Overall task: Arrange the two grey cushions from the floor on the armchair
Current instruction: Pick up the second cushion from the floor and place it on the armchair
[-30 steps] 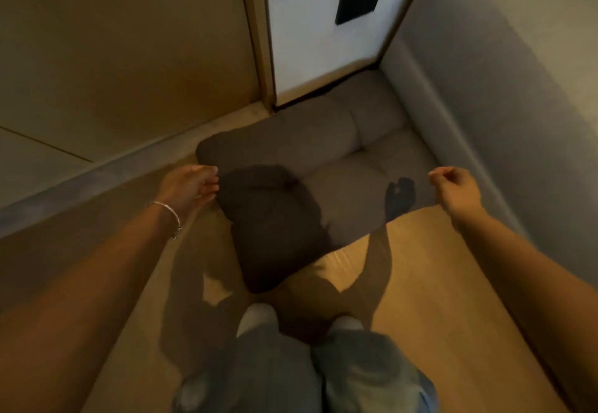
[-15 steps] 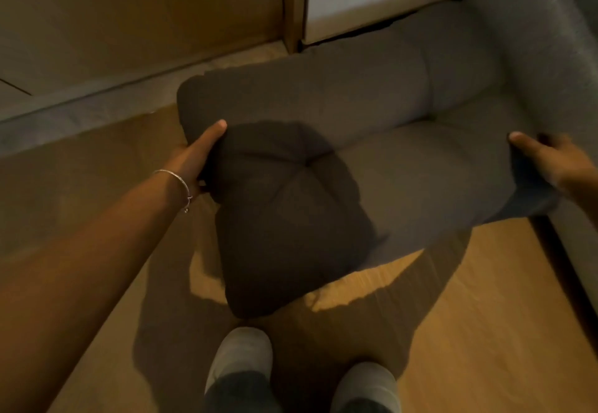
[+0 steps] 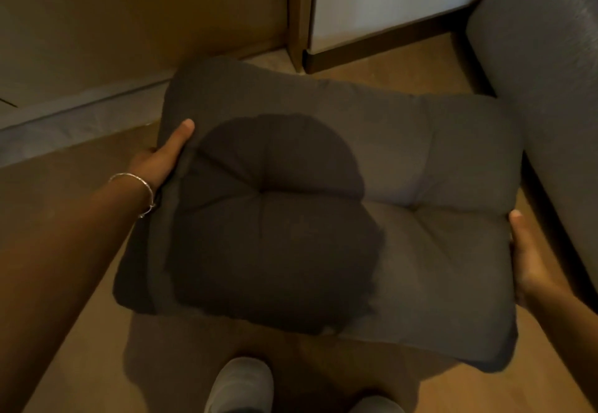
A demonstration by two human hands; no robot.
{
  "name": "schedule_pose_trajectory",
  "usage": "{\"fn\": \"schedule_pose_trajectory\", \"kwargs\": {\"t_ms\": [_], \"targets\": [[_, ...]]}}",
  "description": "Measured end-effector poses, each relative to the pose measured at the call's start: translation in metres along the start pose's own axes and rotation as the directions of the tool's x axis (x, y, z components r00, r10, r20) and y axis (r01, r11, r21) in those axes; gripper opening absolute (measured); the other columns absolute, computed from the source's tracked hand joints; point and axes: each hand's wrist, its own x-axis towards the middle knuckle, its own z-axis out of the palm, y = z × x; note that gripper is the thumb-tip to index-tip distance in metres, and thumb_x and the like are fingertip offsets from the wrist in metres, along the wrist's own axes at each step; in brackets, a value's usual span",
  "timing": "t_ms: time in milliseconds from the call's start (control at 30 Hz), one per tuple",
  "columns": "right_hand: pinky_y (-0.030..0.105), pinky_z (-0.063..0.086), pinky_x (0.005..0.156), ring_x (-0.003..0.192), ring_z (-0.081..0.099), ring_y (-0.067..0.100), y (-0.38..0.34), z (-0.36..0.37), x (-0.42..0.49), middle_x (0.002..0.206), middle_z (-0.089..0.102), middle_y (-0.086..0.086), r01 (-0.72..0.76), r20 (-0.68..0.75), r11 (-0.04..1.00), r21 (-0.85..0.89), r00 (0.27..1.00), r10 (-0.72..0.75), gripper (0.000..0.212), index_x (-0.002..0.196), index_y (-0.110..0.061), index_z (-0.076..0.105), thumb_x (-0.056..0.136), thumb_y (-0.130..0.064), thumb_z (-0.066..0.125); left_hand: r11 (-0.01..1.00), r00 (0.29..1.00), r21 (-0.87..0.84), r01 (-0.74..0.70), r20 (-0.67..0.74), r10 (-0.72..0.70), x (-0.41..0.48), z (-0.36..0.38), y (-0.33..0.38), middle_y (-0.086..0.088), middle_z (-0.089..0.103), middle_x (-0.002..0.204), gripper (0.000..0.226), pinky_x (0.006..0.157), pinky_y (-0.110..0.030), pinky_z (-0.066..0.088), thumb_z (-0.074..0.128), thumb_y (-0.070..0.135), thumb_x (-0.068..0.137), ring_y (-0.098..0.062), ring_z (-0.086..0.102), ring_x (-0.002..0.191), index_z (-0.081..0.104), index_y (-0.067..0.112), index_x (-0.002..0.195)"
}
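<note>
A large grey tufted cushion (image 3: 430, 166) fills the middle of the view, lifted off the wooden floor and held flat between both hands. My left hand (image 3: 161, 157) grips its left edge, thumb on top. At the right edge, my right hand (image 3: 530, 257) holds it with the thumb on top. A dark round shadow covers the cushion's left half. The grey armchair (image 3: 547, 66) stands at the right, its side next to the cushion. Only one cushion shows.
A wooden wall panel (image 3: 129, 17) and a white panel with a dark baseboard (image 3: 382, 1) stand behind. A grey ledge (image 3: 64, 124) runs along the left. My two light slippers (image 3: 239, 383) are on the wooden floor below the cushion.
Both hands closed on the cushion's ends and lifted it from the floor toward me. The cushion has come away from the corner by the armchair.
</note>
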Motion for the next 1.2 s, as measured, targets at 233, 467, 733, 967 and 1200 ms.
{"fn": "schedule_pose_trajectory", "kwargs": {"t_ms": [233, 467, 733, 967, 1200], "targets": [[0.024, 0.057, 0.055, 0.081, 0.070, 0.004, -0.008, 0.007, -0.005, 0.088, 0.076, -0.013, 0.141, 0.067, 0.976, 0.167, 0.986, -0.154, 0.039, 0.083, -0.043, 0.075, 0.082, -0.064, 0.043, 0.995, 0.996, -0.087, 0.055, 0.082, -0.048, -0.001, -0.004, 0.004, -0.003, 0.064, 0.120, 0.120, 0.096, -0.038, 0.047, 0.065, 0.087, 0.024, -0.023, 0.063, 0.101, 0.058, 0.023, 0.125], [0.019, 0.055, 0.069, 0.088, 0.069, 0.004, -0.060, -0.030, -0.147, 0.092, 0.076, -0.009, 0.157, -0.021, 0.968, 0.196, 0.987, -0.156, 0.044, 0.099, -0.027, 0.073, 0.085, -0.057, 0.045, 0.995, 0.998, -0.099, 0.005, 0.059, 0.000, -0.111, -0.068, 0.084, 0.011, 0.072, 0.088, 0.097, 0.064, -0.021, 0.050, 0.065, 0.086, 0.026, -0.009, 0.069, 0.078, 0.065, 0.023, 0.100], [0.019, 0.051, 0.040, 0.057, 0.069, 0.005, -0.206, -0.147, -0.433, 0.061, 0.074, -0.004, 0.053, -0.054, 0.964, 0.259, 0.998, -0.040, 0.052, 0.056, -0.030, 0.076, 0.090, -0.049, 0.041, 0.995, 0.990, -0.097, -0.012, 0.141, 0.026, -0.334, -0.213, 0.266, 0.003, 0.074, 0.099, 0.098, 0.081, -0.033, 0.053, 0.066, 0.085, 0.029, -0.017, 0.069, 0.090, 0.069, 0.019, 0.102], [0.032, 0.044, 0.073, 0.090, 0.063, 0.018, -0.277, -0.249, -0.649, 0.091, 0.072, 0.002, 0.151, -0.140, 0.919, 0.365, 0.984, -0.106, 0.031, 0.101, -0.019, 0.063, 0.087, -0.042, 0.050, 0.985, 0.938, -0.084, -0.154, 0.299, 0.172, -0.520, -0.290, 0.390, -0.008, 0.059, 0.129, 0.104, 0.096, -0.035, 0.038, 0.062, 0.077, 0.040, -0.026, 0.058, 0.105, 0.057, 0.016, 0.123], [0.041, 0.046, 0.083, 0.093, 0.061, 0.027, -0.249, -0.321, -0.757, 0.092, 0.069, 0.012, 0.243, -0.324, 0.839, 0.486, 0.942, -0.085, 0.038, 0.097, -0.012, 0.062, 0.082, -0.045, 0.054, 0.963, 0.851, -0.015, -0.267, 0.465, 0.243, -0.613, -0.268, 0.454, -0.015, 0.061, 0.123, 0.128, 0.092, -0.046, 0.047, 0.065, 0.085, 0.017, -0.034, 0.060, 0.099, 0.058, 0.013, 0.123]]}}
